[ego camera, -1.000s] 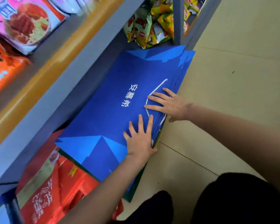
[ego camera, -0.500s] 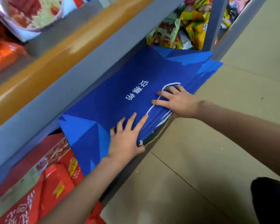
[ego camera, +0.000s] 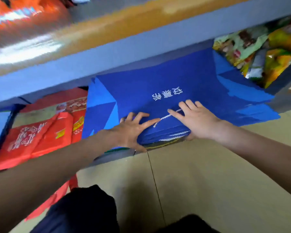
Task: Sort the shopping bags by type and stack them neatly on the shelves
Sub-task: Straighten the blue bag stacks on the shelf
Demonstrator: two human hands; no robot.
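A stack of flat blue shopping bags point(ego camera: 166, 81) with white characters lies on the bottom shelf, its front edge overhanging the floor. A white rope handle point(ego camera: 165, 117) shows on the top bag. My left hand point(ego camera: 131, 130) rests on the stack's near left part with fingers spread and straight, its thumb along the front edge. My right hand point(ego camera: 198, 121) presses flat on top just right of the handle, thumb at the front edge of the stack. A pile of flat red shopping bags point(ego camera: 40, 135) lies to the left on the same shelf.
The grey and orange edge of the upper shelf point(ego camera: 107, 52) overhangs the bags closely. Snack packets point(ego camera: 259, 52) fill the shelf to the right of the blue stack. Beige tiled floor point(ego camera: 208, 182) lies in front, and my dark-clothed knees point(ego camera: 84, 211) are at the bottom.
The view has swung left, bringing the red bags into sight. Both hands stay on the blue stack and sit closer together near its front edge; the stack lies further under the upper shelf.
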